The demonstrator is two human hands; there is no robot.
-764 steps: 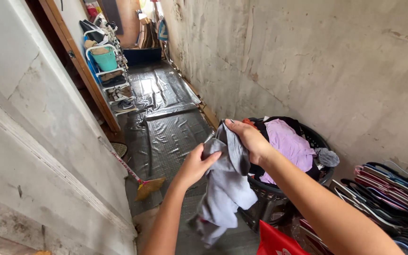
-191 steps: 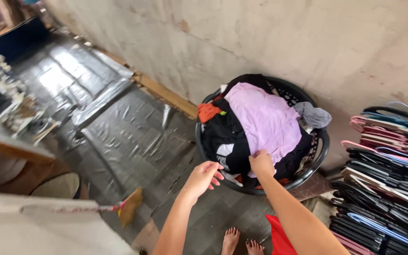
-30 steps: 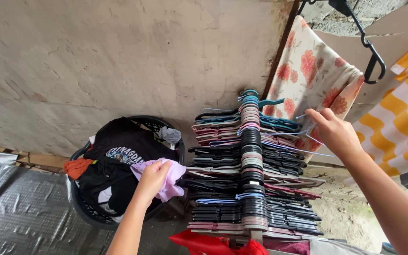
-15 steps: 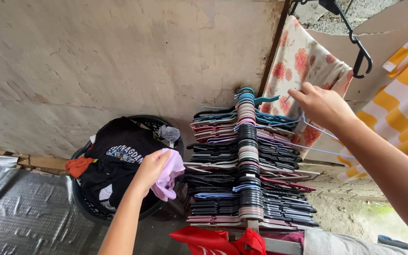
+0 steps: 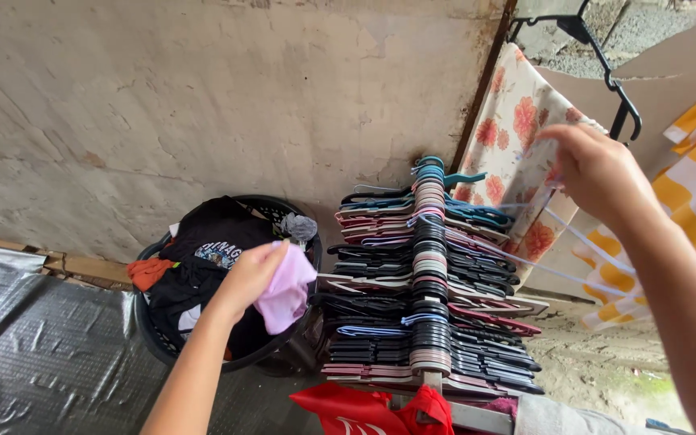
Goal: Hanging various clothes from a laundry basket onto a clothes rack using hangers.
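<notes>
Left hand [image 5: 247, 274]: gripping a lilac garment [image 5: 287, 292], bunched, above the near rim of the black laundry basket [image 5: 151, 334].
Right hand [image 5: 598, 173]: grip is closing narrowly on a pale blue wire hanger [image 5: 586, 242], lifted clear of the hanger stack [image 5: 428, 282].
Key relation: hanger is lying right of the garment, with the stack between; its long axis is slanting down to the right.
Hidden: hanger hook is blurring behind the fingers; garment shape is unreadable.

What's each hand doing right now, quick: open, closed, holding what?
Left hand: closed on the lilac garment, above the laundry basket.
Right hand: closed on a thin light-blue wire hanger, lifted off the hanger stack.
</notes>
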